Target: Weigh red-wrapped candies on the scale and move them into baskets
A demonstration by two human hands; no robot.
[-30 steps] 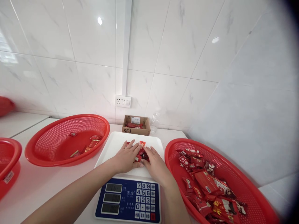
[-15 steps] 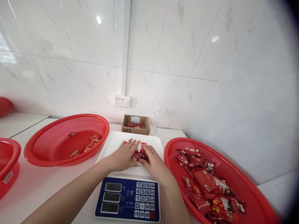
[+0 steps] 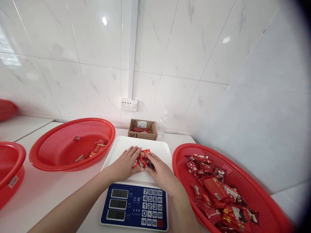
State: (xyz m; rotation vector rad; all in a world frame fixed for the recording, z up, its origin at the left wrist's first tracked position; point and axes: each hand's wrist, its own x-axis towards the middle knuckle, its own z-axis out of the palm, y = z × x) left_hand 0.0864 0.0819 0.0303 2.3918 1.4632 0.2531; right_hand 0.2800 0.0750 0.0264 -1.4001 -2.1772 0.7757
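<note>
A digital scale [image 3: 136,207] with a blue keypad panel and a white weighing tray [image 3: 157,149] stands in front of me. A small heap of red wrapped candies [image 3: 142,159] lies on the tray. My left hand [image 3: 125,163] cups the heap from the left, fingers curved against it. My right hand [image 3: 161,171] presses in from the right, fingers together on the wrappers. Both hands enclose the heap between them.
A red mesh basket [image 3: 245,181] full of red candy packets sits at my right. Another red basket [image 3: 70,126] with a few candies sits at the left, a third [image 3: 12,155] at the far left edge. A small cardboard box [image 3: 142,134] and a clear bottle [image 3: 161,124] stand by the tiled wall.
My hands have drawn the candies closer together and slightly nearer to me on the tray. The view has shifted a little.
</note>
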